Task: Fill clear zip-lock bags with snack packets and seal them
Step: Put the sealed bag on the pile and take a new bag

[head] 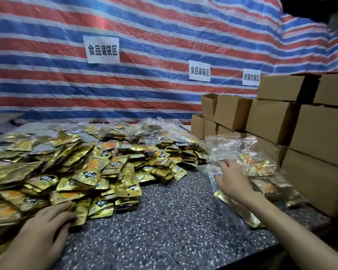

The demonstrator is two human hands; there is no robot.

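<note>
- Left hand: fingers straight, resting flat on the heap of snack packets, left side of the worktop.
- Right hand: fingers spread, pressing on the filled zip-lock bags stacked beside the cartons.

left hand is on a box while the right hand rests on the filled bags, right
No. The head view shows the left hand on the gold packets, not a box; the right hand does rest on the filled bags.
</note>
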